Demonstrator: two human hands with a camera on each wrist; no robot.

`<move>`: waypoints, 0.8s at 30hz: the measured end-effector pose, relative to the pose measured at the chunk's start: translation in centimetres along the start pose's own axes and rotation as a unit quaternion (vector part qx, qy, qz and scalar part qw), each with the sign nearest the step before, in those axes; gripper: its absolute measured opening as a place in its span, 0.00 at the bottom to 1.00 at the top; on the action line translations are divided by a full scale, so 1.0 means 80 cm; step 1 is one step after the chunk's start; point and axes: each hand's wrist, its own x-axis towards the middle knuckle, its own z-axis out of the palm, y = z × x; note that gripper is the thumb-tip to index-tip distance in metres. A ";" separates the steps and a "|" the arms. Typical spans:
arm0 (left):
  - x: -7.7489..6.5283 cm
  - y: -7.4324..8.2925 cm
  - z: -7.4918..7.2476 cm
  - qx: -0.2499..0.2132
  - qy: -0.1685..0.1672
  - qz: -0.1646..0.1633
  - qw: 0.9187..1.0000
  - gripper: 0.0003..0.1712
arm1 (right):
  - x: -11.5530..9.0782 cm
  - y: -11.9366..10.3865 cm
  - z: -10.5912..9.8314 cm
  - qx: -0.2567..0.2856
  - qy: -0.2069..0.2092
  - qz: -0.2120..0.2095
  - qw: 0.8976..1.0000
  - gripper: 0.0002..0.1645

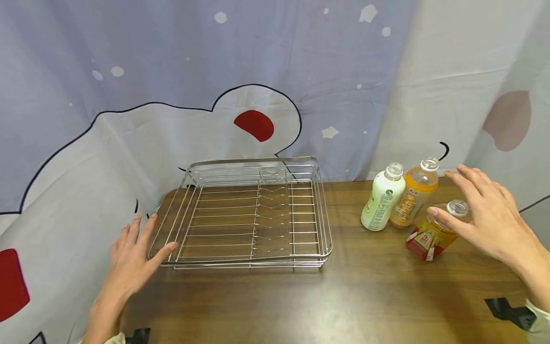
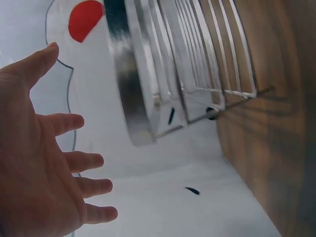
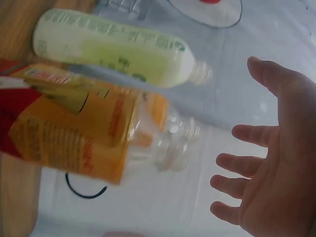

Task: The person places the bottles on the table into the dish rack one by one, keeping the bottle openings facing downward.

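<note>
A metal wire dish rack [image 1: 253,234] stands on the wooden table. Beside its left front corner is my left hand [image 1: 133,263], fingers spread, holding nothing; in the left wrist view the palm [image 2: 39,168] is apart from the rack's rim [image 2: 128,74]. To the right stand three uncapped bottles: a pale green one [image 1: 384,198], a clear one with an orange label [image 1: 413,193] and a squarish one with a yellow and red label [image 1: 434,234]. My right hand [image 1: 490,215] hovers over the squarish bottle, fingers extended; the right wrist view shows a gap between them.
A cloth curtain [image 1: 258,57] with cartoon prints hangs behind the table and along both sides. The brown wooden tabletop [image 1: 275,306] stretches in front of the rack and bottles. Raised wire dividers [image 1: 270,215] run down the rack's middle.
</note>
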 end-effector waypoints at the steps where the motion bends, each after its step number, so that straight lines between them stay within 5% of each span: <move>1: -0.001 -0.003 0.000 0.000 -0.004 -0.006 1.000 0.49 | -0.001 0.004 0.000 0.001 0.003 0.006 1.000 0.45; 14: -0.003 -0.035 0.016 -0.019 -0.019 -0.046 0.999 0.48 | -0.039 0.046 0.026 0.060 -0.002 0.114 0.992 0.60; 24: -0.002 -0.049 0.033 -0.066 -0.041 -0.066 0.995 0.49 | -0.071 0.067 0.070 0.131 -0.057 0.174 0.974 0.65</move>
